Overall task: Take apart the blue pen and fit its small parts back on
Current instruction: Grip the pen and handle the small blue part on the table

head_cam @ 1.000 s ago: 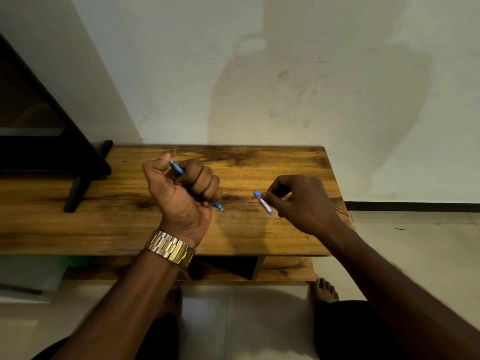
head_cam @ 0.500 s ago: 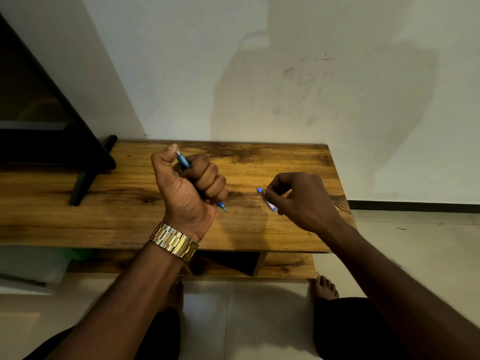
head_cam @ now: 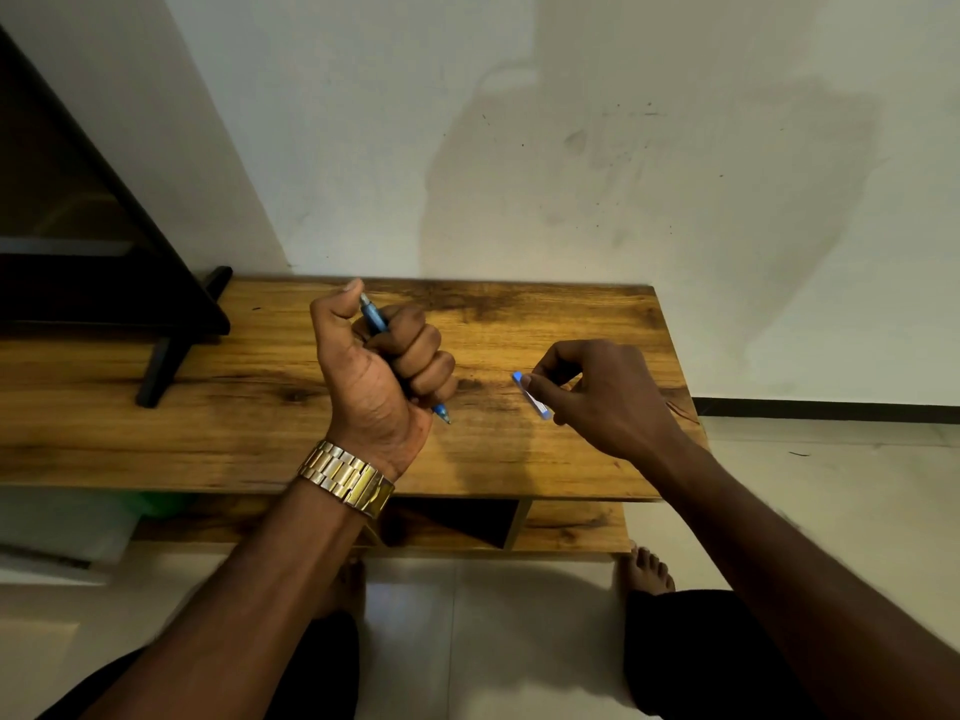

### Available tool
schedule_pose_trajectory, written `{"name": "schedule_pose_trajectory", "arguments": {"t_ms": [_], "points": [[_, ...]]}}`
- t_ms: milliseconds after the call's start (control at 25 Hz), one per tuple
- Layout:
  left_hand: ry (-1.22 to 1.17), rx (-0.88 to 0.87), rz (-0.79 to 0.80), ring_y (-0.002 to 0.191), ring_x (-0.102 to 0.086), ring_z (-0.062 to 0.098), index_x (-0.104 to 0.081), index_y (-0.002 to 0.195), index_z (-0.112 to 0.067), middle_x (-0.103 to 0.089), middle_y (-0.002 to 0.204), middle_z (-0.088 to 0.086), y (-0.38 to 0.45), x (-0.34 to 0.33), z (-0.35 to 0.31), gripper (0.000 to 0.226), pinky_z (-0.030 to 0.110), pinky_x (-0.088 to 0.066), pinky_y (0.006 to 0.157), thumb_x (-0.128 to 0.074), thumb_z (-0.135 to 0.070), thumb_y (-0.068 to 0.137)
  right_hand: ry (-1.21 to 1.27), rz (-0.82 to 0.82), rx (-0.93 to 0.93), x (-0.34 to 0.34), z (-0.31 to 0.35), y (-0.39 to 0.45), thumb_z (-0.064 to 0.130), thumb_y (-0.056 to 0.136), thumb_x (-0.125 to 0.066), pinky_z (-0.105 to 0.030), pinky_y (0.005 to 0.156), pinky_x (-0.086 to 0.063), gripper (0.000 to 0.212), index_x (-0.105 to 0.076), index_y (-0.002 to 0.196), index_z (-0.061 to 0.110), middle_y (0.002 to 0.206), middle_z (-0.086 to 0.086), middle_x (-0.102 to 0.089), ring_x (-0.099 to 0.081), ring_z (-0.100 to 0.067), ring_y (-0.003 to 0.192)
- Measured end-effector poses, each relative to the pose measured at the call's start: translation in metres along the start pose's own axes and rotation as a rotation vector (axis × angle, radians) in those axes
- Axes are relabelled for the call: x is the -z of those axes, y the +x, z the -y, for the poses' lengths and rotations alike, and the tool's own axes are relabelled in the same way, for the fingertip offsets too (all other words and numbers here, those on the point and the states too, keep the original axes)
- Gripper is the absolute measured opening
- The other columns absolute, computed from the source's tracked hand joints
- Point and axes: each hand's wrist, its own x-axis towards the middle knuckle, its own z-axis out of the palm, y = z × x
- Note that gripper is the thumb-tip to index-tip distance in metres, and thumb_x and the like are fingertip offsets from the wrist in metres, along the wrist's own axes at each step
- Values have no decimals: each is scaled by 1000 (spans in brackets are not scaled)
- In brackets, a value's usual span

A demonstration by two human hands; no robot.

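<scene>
My left hand [head_cam: 382,368] is closed in a fist around the blue pen [head_cam: 375,318]. The pen's upper end sticks out beside my thumb and its tip [head_cam: 443,412] pokes out below my little finger. My right hand [head_cam: 605,394] pinches a small blue and white pen cap [head_cam: 531,394] between thumb and fingertips, a short way to the right of the pen's tip. Both hands hover over the wooden table [head_cam: 260,418]. The middle of the pen is hidden inside my fist.
A black stand with angled legs [head_cam: 171,350] occupies the table's far left. A white wall rises right behind the table. A lower shelf [head_cam: 571,527] sits under the tabletop, and my bare feet [head_cam: 647,569] rest on the tiled floor below.
My right hand has lifted the cap slightly off the table. My left fist with the pen has risen a little and turned more upright.
</scene>
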Motion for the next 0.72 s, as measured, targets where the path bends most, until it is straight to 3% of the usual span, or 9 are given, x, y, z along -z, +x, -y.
{"name": "schedule_pose_trajectory", "arguments": {"t_ms": [720], "points": [[17, 31, -12, 43, -6, 12, -17, 57, -28, -9, 51, -8, 1, 0, 1, 52, 21, -12, 45, -16, -57, 99, 16, -2, -1, 1, -1, 0, 40, 99, -77, -21, 70, -52, 22, -82, 97, 19, 95, 9, -81, -66, 8, 67]]}}
